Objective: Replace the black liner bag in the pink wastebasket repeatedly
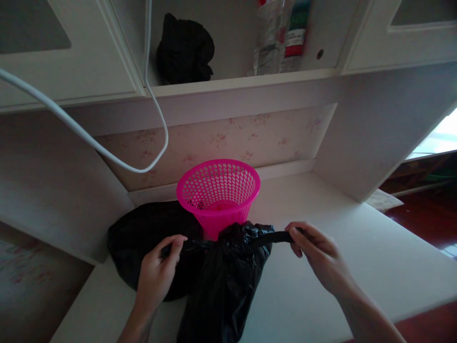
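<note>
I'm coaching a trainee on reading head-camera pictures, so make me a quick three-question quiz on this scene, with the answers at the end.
1. Multiple choice: what does the right hand grip?
A) a thin white cable
B) a flat black strip leading from the gathered neck of a shiny black plastic bag
C) a bottle with a green and red label
2. True or false: the opening of the bright pink, round, perforated plastic basket faces up.
3. Fill in: on the open white shelf, the crumpled black bundle lies to the ____ of the clear plastic bottle in the picture.

Key: 1. B; 2. True; 3. left
</note>
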The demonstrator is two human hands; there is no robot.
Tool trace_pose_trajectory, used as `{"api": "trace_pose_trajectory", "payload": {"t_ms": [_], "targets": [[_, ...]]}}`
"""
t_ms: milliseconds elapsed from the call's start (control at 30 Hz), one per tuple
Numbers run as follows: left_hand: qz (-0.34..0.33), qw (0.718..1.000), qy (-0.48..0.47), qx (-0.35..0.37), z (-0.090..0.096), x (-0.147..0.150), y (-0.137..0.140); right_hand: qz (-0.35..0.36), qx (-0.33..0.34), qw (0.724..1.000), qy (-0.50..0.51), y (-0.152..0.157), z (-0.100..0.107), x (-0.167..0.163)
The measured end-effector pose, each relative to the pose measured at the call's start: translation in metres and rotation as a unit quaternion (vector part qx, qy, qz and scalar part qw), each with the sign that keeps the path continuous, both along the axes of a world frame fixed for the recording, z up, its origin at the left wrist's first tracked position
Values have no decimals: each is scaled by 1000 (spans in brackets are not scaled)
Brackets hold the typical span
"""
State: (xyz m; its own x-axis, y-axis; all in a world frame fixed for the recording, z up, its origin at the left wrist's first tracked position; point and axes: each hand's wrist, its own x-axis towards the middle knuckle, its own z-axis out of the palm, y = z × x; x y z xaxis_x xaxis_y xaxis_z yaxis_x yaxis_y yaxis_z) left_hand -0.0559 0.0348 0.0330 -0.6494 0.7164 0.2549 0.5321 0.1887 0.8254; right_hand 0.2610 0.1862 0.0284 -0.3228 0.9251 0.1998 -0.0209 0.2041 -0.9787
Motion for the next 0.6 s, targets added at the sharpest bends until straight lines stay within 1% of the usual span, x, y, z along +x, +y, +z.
{"api": "trace_pose_trajectory", "payload": {"t_ms": [33, 100, 167, 233, 267, 300, 333, 400, 433, 500, 533, 600], "targets": [[-13, 1000, -25, 12, 12, 6, 2, 21, 27, 999, -11, -1, 12, -5], [-65, 996, -48, 30, 36, 22, 8, 79, 89, 992, -39, -6, 37, -17], [-169, 985, -41, 0, 56, 39, 18, 148, 155, 975, -56, -12, 59, -34], [-298, 952, -41, -52, 70, 54, 31, 214, 208, 953, -57, -18, 76, -52], [-352, 933, -45, -66, 75, 60, 37, 241, 228, 942, -56, -19, 82, -60], [-389, 918, -51, -66, 78, 65, 42, 260, 242, 933, -56, -20, 86, -67], [-406, 910, -55, -56, 80, 67, 47, 272, 248, 928, -50, -20, 87, -72], [-404, 913, -55, -26, 80, 68, 52, 280, 237, 930, -4, -20, 84, -76], [-390, 919, -53, -15, 78, 66, 52, 268, 220, 937, 35, -19, 80, -76], [-370, 928, -49, -11, 75, 62, 52, 223, 178, 953, 101, -20, 67, -75], [-369, 928, -50, -10, 74, 61, 52, 204, 158, 960, 108, -21, 59, -75], [-376, 925, -51, -8, 72, 59, 52, 201, 121, 970, 64, -26, 42, -79]]}}
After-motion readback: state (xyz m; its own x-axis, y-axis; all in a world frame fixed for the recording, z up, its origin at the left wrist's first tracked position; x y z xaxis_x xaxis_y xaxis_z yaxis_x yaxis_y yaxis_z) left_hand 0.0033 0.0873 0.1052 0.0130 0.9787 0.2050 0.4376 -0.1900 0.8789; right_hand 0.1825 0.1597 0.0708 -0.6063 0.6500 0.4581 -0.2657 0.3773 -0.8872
